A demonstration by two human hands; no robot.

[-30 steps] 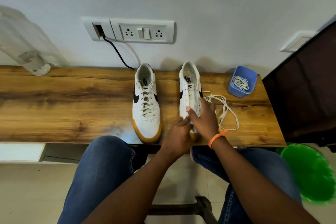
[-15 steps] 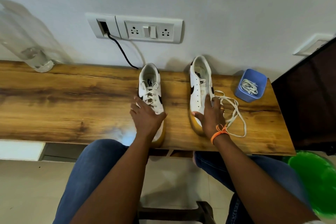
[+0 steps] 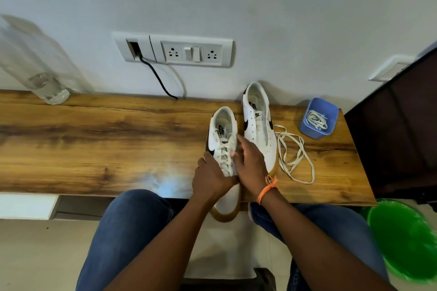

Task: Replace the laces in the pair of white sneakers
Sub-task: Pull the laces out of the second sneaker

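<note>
Two white sneakers with gum soles stand on the wooden desk [image 3: 94,144]. The laced sneaker [image 3: 223,139] sits near the front edge, its toe past the edge. My left hand [image 3: 211,178] grips its left side and my right hand [image 3: 250,160] rests on its laces and right side. The unlaced sneaker [image 3: 259,125] stands just to the right, nearer the wall. A loose white lace [image 3: 293,153] lies on the desk right of it. A blue cup [image 3: 319,118] at the far right holds more white laces.
A clear bottle [image 3: 40,73] stands at the desk's back left. A wall socket panel [image 3: 189,51] with a black cable is behind. A dark panel [image 3: 399,130] stands at the right and a green bin [image 3: 406,236] on the floor below it.
My left hand has pulled the laced sneaker rightward and toward the desk's front edge. My right hand left the unlaced sneaker and came onto the laced one.
</note>
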